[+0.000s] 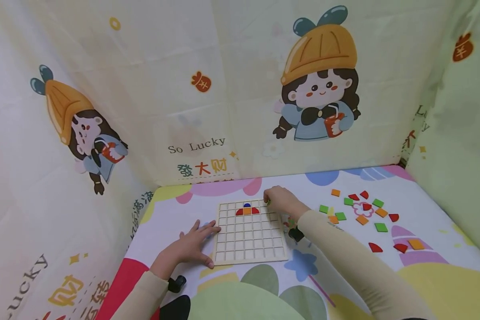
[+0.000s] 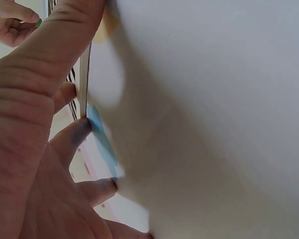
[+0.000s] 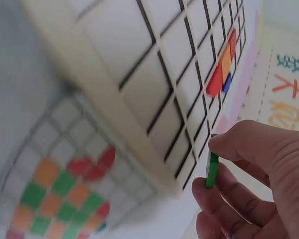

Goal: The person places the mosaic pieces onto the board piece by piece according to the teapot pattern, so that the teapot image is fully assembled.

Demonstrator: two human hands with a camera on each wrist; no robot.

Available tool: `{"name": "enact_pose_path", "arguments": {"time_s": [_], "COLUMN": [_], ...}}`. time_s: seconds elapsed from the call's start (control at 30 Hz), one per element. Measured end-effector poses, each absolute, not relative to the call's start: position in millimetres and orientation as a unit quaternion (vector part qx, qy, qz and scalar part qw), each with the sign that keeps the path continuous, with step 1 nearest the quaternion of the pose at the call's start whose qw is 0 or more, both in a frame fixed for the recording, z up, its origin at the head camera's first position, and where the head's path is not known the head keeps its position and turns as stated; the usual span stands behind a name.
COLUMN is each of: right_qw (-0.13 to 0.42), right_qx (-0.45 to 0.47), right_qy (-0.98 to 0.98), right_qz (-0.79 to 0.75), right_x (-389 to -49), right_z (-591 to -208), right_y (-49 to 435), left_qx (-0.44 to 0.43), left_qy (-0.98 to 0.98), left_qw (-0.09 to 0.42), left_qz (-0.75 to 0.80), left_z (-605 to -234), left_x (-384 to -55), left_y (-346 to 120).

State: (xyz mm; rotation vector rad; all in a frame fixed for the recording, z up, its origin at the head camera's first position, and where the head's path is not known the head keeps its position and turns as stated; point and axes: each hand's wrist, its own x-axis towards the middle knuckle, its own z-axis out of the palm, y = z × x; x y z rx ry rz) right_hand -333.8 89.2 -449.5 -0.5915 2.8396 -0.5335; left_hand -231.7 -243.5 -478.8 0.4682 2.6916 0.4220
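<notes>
A pale wooden grid board (image 1: 236, 245) lies flat on the table. Near its far edge sit a blue piece (image 1: 246, 205), an orange square (image 1: 246, 211) and a red quarter-round piece (image 1: 255, 210) on each side of the orange one. My right hand (image 1: 282, 201) is over the board's far right corner. In the right wrist view, its thumb and fingers pinch a green tile (image 3: 212, 168) by the edges. My left hand (image 1: 190, 245) lies spread at the board's left side, with thumb and fingertips touching its edge.
Loose green tiles (image 1: 381, 227), orange tiles (image 1: 362, 220) and red quarter-rounds (image 1: 375, 247) lie scattered on the table's right. Beside the board, partly under my right wrist, is a printed pattern card (image 3: 65, 199) showing coloured squares on a grid. Printed cloth walls (image 1: 240, 111) stand behind and at the sides.
</notes>
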Motion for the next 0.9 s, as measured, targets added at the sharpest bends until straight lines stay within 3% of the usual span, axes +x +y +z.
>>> {"name": "enact_pose_path", "arguments": {"time_s": [0.33, 0.9], "right_qw": [0.067, 0.079], "right_qx": [-0.243, -0.294], "right_qy": [0.946, 0.92], "right_qz": [-0.203, -0.247], "right_x": [-327, -317], "right_z": [-454, -461], "right_y": [64, 35], "left_qx": [0.169, 0.172], "left_qy": [0.957, 0.957], "left_qw": [0.183, 0.181], "left_qz": [0.15, 0.148], "left_z": [-477, -479], "left_x": [-231, -232], "left_y": [-240, -242]}}
